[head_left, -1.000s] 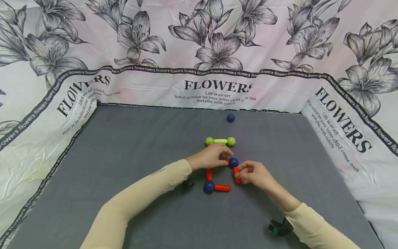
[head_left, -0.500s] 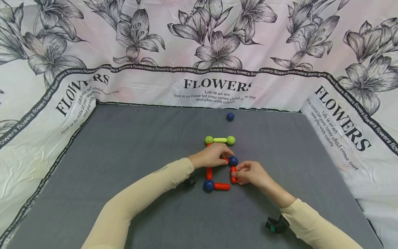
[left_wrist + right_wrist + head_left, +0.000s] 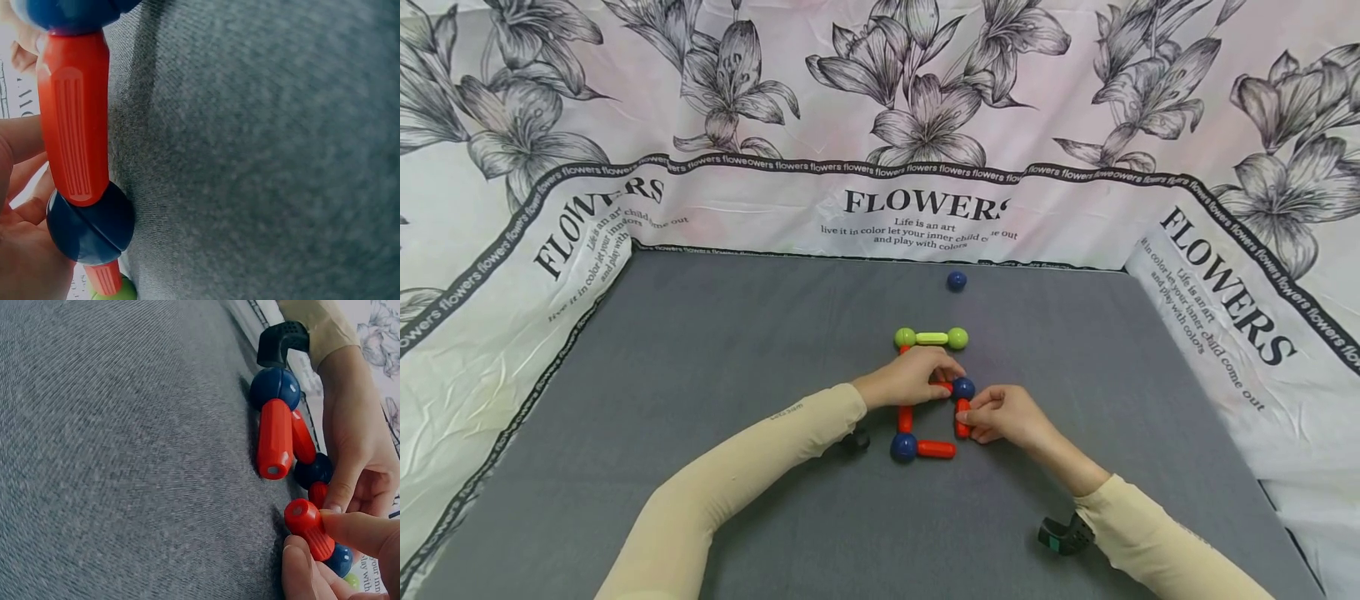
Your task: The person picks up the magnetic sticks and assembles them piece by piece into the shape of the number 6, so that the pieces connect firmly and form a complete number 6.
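Note:
Between thumb and fingers, my right hand (image 3: 1011, 418) pinches a red magnetic rod (image 3: 962, 419). Its far end meets a blue ball (image 3: 963, 388); the right wrist view shows a metal disc on its near end. My left hand (image 3: 910, 377) grips the red rod (image 3: 943, 388) that joins this ball from the left, its fingertips beside the ball. Under that hand runs a red side rod (image 3: 74, 119) between two blue balls, partly hidden from the head camera. At the near corner, a blue ball (image 3: 904, 448) carries another red rod (image 3: 936, 450) pointing right.
Beyond my left hand, a light green rod (image 3: 932, 338) links two green balls (image 3: 957, 338). A loose blue ball (image 3: 957, 282) lies near the far edge of the grey tabletop (image 3: 737, 325). Printed flower cloth (image 3: 925, 108) surrounds the table's back and sides.
My right hand has shifted slightly left and away from me with its red rod, which has swung into line below the blue ball. The left hand has stayed in nearly the same place.

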Available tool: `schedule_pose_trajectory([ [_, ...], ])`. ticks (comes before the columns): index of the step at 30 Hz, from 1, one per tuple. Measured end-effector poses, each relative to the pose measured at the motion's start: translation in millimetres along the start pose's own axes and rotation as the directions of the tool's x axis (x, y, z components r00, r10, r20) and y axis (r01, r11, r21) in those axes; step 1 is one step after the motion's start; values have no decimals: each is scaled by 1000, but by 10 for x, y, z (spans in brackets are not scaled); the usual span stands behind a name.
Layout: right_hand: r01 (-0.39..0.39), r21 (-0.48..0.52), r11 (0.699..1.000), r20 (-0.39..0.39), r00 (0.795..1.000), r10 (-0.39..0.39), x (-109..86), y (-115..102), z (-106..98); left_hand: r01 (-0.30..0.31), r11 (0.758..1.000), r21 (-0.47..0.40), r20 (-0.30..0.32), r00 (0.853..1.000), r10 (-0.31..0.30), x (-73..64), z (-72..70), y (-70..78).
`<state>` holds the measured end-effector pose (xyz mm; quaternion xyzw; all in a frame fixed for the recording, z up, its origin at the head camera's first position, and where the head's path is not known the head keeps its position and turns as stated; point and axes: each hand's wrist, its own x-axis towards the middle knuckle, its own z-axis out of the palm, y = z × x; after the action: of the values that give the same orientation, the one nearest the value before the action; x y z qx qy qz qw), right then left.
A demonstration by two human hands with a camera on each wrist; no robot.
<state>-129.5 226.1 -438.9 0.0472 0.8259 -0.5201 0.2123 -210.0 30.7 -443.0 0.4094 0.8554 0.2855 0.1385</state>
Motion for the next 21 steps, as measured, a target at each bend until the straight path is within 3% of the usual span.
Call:
schedule_pose_trajectory([
  [21,24,-43,999,-15,1000,-24,3,16,25,-10,1000,-17,-19,1000,10,-20,6,9],
])
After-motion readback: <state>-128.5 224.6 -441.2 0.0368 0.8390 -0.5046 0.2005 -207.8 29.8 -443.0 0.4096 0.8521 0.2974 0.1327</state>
